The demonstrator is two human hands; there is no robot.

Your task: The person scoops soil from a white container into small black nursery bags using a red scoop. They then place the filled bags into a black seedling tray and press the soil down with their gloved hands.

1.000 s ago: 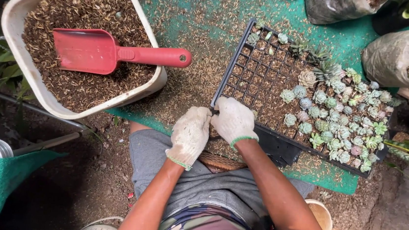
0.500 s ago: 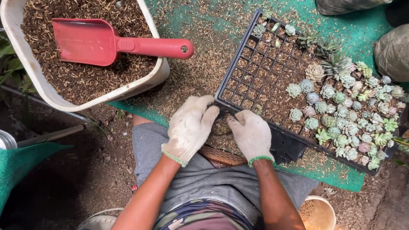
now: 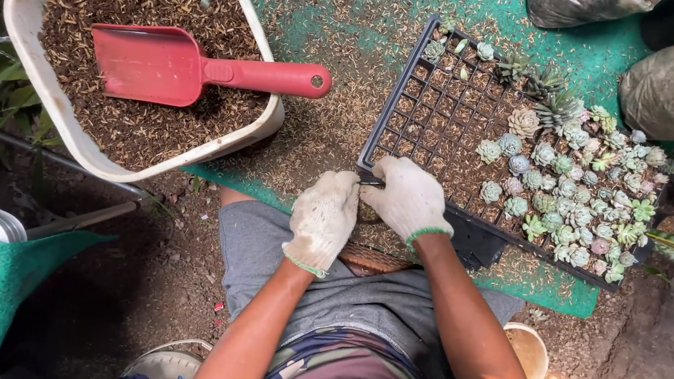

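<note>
**Thin seedling tray gripped at its near corner**

The black seedling tray (image 3: pixel 439 133) lies on the green mat (image 3: pixel 600 58), its near corner right in front of the person's knees. It is a grid of small square cells: those on the far right side hold small succulents (image 3: pixel 573 186) in pale green, blue and pink, while the cells toward the left hold only brown husk mix. The plastic looks thin, so the tray will likely flex and sag if lifted by 1 corner; the loaded right side should be the heavier end. Hands on 2 opposite rims would carry it flatter. The rosettes look brittle and should not be pressed.

Both hands wear white knit gloves. The left hand (image 3: pixel 323 217) and the right hand (image 3: pixel 408 197) meet at the near corner, fingers curled onto the rim; whether they clamp the rim or only pinch something small there, I cannot tell.

To the left stands a cream tub (image 3: pixel 31 65) of husk mix with a red scoop (image 3: pixel 177 66) lying in it. Filled sacks (image 3: pixel 671 89) sit beyond the tray.
</note>
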